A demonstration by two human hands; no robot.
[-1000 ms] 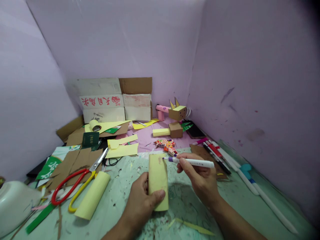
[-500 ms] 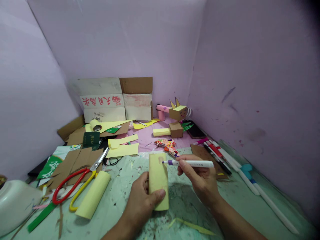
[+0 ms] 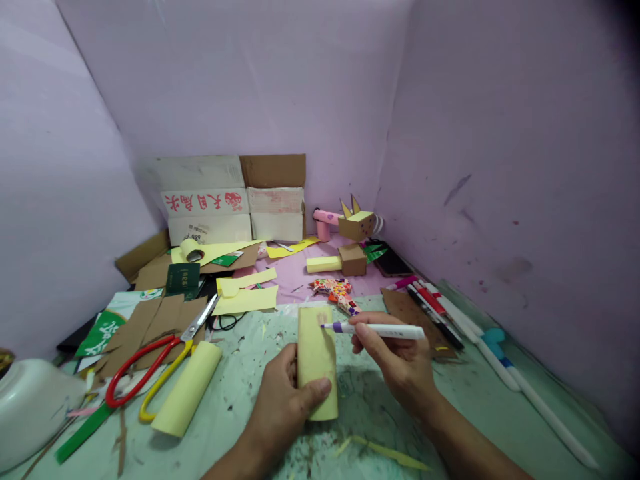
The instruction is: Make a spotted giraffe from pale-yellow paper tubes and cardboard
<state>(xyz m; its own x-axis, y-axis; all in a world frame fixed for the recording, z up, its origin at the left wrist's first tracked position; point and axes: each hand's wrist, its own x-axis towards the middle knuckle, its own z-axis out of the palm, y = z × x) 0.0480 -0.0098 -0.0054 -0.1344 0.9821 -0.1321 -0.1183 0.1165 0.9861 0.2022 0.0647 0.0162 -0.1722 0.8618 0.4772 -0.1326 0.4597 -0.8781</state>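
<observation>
The worktop (image 3: 250, 373) is scuffed and flecked, green at the front, pink towards the back edge, with green surface running between the right forearm and the pens (image 3: 435, 307) along the right edge. A flattened cardboard box (image 3: 233, 199) stands at the back edge. At the front left corner sits a rounded, glossy white bowl (image 3: 37, 413), its contents unclear. Scissors (image 3: 183, 337) lie beside a smooth yellow roll (image 3: 187, 390). Near the middle front edge, the left hand (image 3: 283, 393) is clamped around a flat-faced yellow paper piece (image 3: 315, 353). The right hand (image 3: 397, 360) pinches a slim white marker (image 3: 390, 331), tip against the piece's upper face.
</observation>
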